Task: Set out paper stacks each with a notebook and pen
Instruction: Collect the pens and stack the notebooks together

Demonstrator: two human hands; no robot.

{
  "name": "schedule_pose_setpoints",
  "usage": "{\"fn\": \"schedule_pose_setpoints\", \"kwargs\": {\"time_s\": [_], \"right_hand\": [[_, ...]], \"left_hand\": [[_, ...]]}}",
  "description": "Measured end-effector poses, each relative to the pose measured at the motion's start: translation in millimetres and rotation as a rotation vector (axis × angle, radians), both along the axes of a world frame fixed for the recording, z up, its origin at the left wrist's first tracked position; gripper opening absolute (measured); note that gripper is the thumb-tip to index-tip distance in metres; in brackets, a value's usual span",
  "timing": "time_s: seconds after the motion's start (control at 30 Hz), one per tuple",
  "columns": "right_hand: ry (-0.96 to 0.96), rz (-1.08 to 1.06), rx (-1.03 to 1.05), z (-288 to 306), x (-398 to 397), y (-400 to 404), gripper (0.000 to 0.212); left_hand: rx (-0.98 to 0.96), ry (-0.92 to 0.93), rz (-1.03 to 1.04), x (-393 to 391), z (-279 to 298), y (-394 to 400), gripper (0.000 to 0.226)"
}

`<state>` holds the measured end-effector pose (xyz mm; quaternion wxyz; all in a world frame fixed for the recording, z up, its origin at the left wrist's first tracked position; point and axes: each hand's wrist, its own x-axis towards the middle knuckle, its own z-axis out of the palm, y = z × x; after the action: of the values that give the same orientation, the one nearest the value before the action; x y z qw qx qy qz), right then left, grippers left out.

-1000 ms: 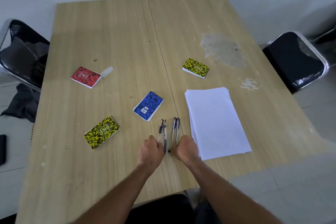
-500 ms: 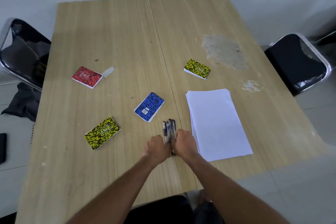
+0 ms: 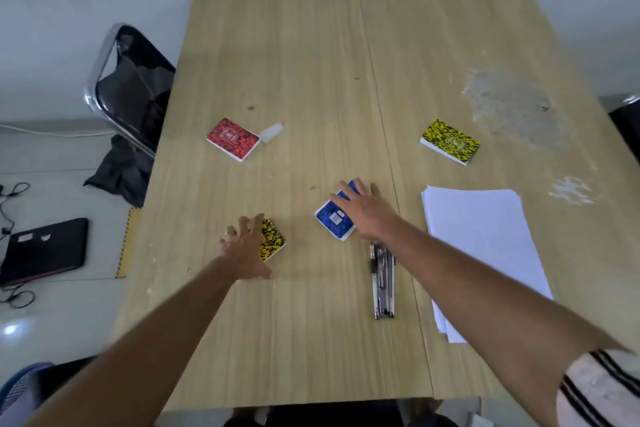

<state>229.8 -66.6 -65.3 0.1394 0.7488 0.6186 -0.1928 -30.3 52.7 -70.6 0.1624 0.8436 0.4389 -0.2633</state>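
On the wooden table (image 3: pixel 311 62), the white paper stack (image 3: pixel 481 246) lies at the near right, with a bundle of pens (image 3: pixel 382 282) just left of it. The right hand (image 3: pixel 367 213), fingers spread, rests on the blue notebook (image 3: pixel 332 220); the left hand (image 3: pixel 242 250), also spread, covers part of the near yellow notebook (image 3: pixel 272 241). The red notebook (image 3: pixel 232 139) lies far left and another yellow notebook (image 3: pixel 449 141) far right.

Head cam, steep down, slightly blurred, over table (image 3: pixel 311 62).

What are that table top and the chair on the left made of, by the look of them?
The table looks like matte wood-grain laminate over board rather than solid wood: the printed-looking grain is even, and a worn grey patch shows. The chair seems to be shiny chromed metal tubing with glossy black padding, probably vinyl.
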Motion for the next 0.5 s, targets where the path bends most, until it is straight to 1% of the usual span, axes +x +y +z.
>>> {"fn": "schedule_pose_setpoints", "kwargs": {"time_s": [0.03,0.13,0.2,0.3,0.4,0.47,0.5], "right_hand": [[-0.004,0.010,-0.020,-2,6,5,0.088],[-0.010,-0.001,-0.035,-7,19,12,0.091],[0.000,-0.039,-0.049,-8,26,13,0.089],[0.026,-0.150,-0.070,-7,35,7,0.086],[0.091,-0.267,-0.010,-3,39,2,0.088],[0.140,-0.313,0.020,-4,41,-1,0.084],[0.194,-0.366,0.024,-6,44,-4,0.086]], "left_hand": [[-0.014,-0.015,0.014,-3,-2,2,0.128],[-0.007,-0.098,0.050,-6,-8,7,0.104],[-0.009,-0.119,0.084,-1,-10,7,0.092],[0.041,-0.140,0.120,12,-13,6,0.087],[0.078,-0.249,0.146,33,-12,4,0.088],[0.046,-0.327,0.203,47,-9,4,0.084],[0.000,-0.356,0.255,54,-6,5,0.081]]}}
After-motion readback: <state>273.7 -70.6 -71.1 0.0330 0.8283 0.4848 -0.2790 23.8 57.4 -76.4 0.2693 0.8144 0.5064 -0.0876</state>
